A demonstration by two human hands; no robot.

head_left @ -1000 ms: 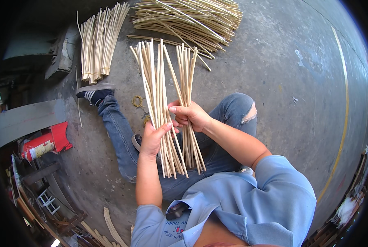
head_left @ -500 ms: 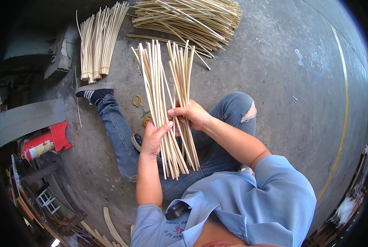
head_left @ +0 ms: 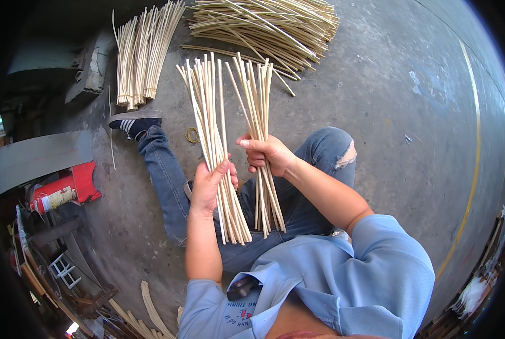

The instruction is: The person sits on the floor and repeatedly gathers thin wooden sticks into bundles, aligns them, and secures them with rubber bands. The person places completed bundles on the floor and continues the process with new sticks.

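- Sticks [head_left: 215,147]: left hand [head_left: 207,186] wraps one bunch, fingers curled tight.
- Right hand [head_left: 266,153] pinches a smaller bunch [head_left: 261,135].
- Loosened fingers could let sticks slide out and scatter.

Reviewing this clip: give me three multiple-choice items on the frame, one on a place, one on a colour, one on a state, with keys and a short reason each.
1. Where does the red fire extinguisher lie?
A. on the floor at the person's left
B. at the person's right
C. on the person's lap

2. What colour is the curved line painted on the concrete floor?
A. white
B. yellow
C. red

3. How are the pale sticks held?
A. all in one hand
B. lying loose across the knees
C. split into two bunches, one per hand

Key: 1 A, it lies at the picture's left edge. 2 B, the arc at right is yellow. 3 C, the left hand grips the left bunch and the right hand the right bunch.
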